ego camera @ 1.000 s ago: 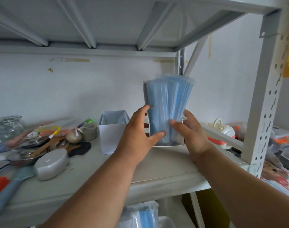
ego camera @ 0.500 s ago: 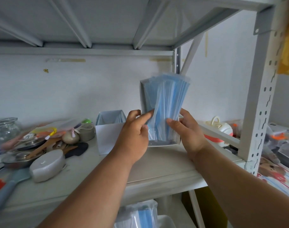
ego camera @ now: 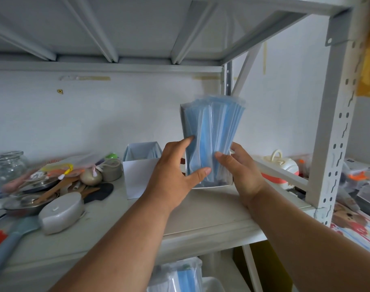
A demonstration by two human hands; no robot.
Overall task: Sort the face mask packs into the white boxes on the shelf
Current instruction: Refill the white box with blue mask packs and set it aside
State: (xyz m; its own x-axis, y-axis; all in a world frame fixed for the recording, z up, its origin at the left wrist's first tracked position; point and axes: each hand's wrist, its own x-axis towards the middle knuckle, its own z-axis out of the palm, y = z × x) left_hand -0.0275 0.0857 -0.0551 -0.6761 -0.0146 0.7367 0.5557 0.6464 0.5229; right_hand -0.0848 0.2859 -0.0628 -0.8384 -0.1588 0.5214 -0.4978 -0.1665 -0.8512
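Now the stack of blue face mask packs (ego camera: pixel 211 140) stands upright with its lower end inside the right white box (ego camera: pixel 209 185) on the shelf board (ego camera: pixel 201 213); most of the stack sticks up well above the box rim, fanned at the top. Left hand (ego camera: pixel 175 178) grips the stack's left side, thumb across the front near the box rim, fingers up the left edge. Right hand (ego camera: pixel 241 171) pinches the right side, thumb on the front, fingers behind.

Change against the two earlier frames: the left hand was curled at the stack's edge half a second ago; its thumb has now come back across the front, low down. The stack's height above the box looks about the same. Judgement: the packs are being squared and seated, not yet released; this box counts as nearly filled, not finished.

Counts: white boxes on this shelf, two; the left white box (ego camera: pixel 140 165) sits just beside the left hand, blue packs visible inside it. Individual packs in the held stack cannot be counted. One more bag of blue masks (ego camera: pixel 179 277) lies on the level below.

Left of the boxes: two glass jars (ego camera: pixel 10 165), a wooden spoon (ego camera: pixel 51 191), a grey oval case (ego camera: pixel 60 211).
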